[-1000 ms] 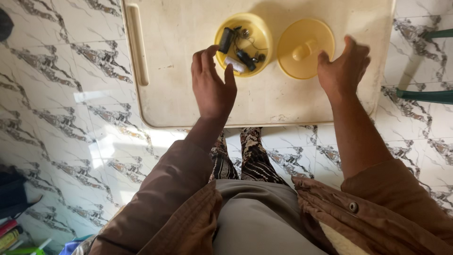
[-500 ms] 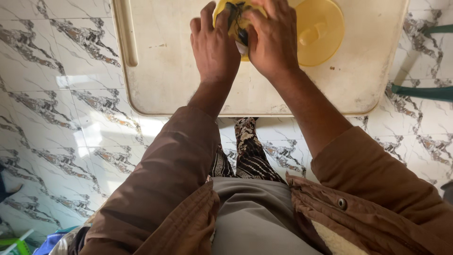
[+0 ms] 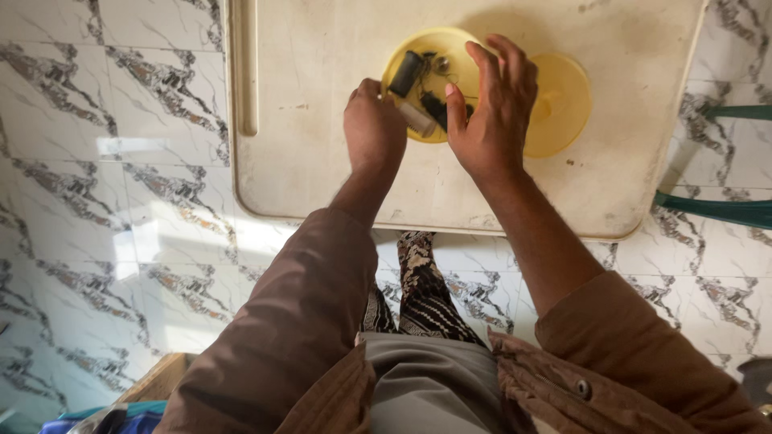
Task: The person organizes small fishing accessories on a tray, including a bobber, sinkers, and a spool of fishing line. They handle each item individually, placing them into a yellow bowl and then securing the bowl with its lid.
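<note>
While left hand (image 3: 374, 128) curls – round yellow plastic bowl (image 3: 410, 112) | right hand (image 3: 490, 108) spread

Glossy yellow plastic bowl (image 3: 402, 60) on a matt, scuffed cream plastic table (image 3: 322, 161); polished marble floor (image 3: 121, 161).

The right hand (image 3: 490, 112) covers the bowl's (image 3: 406, 48) 3 o'clock side and the lid's (image 3: 567, 100) knob, so which small parts it touches cannot be told. The left hand's (image 3: 374, 128) curled fingertips are hidden at the bowl's 8 o'clock rim, its grip unclear. The tabletop (image 3: 322, 161) is cut off at 12 o'clock.
</note>
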